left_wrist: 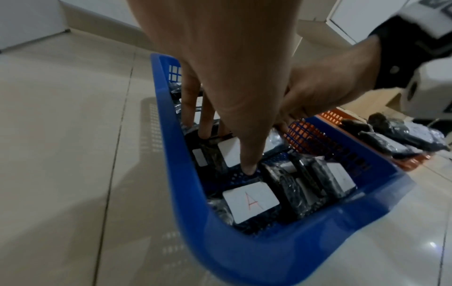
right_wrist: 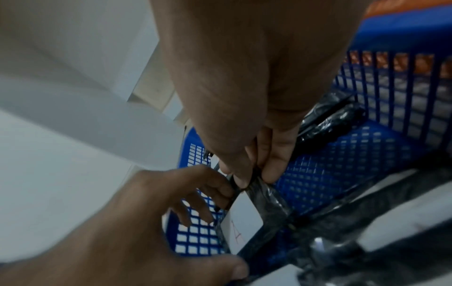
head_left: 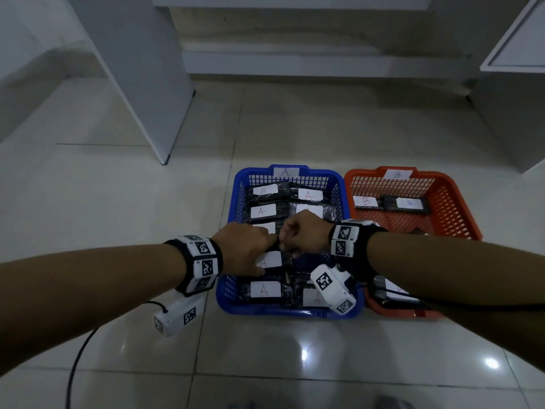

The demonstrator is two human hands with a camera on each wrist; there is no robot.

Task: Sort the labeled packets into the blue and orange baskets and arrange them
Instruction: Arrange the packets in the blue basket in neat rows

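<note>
Over the blue basket (head_left: 230, 202), both hands at work on one packet (right_wrist: 244, 220) marked A, third row down on its left side: right hand (head_left: 303, 234) pinching the far edge of the black wrapper between thumb and fingertips, left hand (head_left: 244, 246) curled round the near edge, thumb reaching down to the basket floor. Arranging step, by the look of it, with A packets already lying in two columns. Orange basket (head_left: 460, 208) just beside, holding two B packets at the far end and more dark packets piled at the near end. Next: lowering this packet flat, label up, square with its neighbours, then letting go
</note>
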